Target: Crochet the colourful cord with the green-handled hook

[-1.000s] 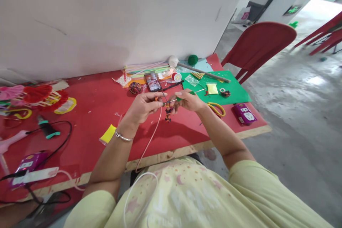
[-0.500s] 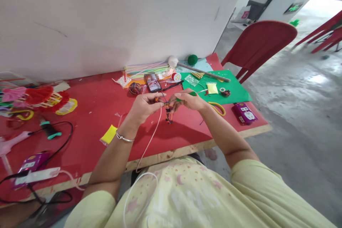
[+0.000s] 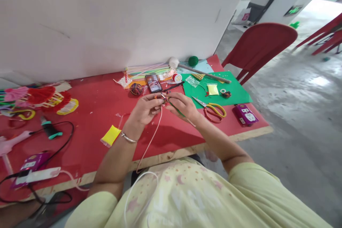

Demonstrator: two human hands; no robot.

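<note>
Both hands meet above the red table (image 3: 104, 96). My left hand (image 3: 145, 109) is closed, pinching a small crochet piece (image 3: 165, 102) of dark multicoloured yarn; fingers hide most of it. My right hand (image 3: 184, 106) grips a crochet hook (image 3: 176, 110) by its green handle. The hook's metal tip points up and left, at the piece beside my left fingertips. A pale pink cord (image 3: 153, 138) runs from below the hands down over the table's front edge. To the right of my right hand lie scissors (image 3: 213, 111) with red and yellow handles, blades parted.
Behind the hands are a multicoloured yarn ball (image 3: 135, 89), a phone (image 3: 154, 83) and a thread spool (image 3: 177, 77). A green sheet (image 3: 237, 92) carries small packets. Rightward sits a purple power socket (image 3: 244, 114); leftward, a yellow packet (image 3: 111, 135), a glue gun (image 3: 13, 143) and cables.
The hook has turned from pointing right to pointing up-left, its tip now at the crochet piece. The piece, which hung below the fingers, is now mostly hidden. The scissors show more fully.
</note>
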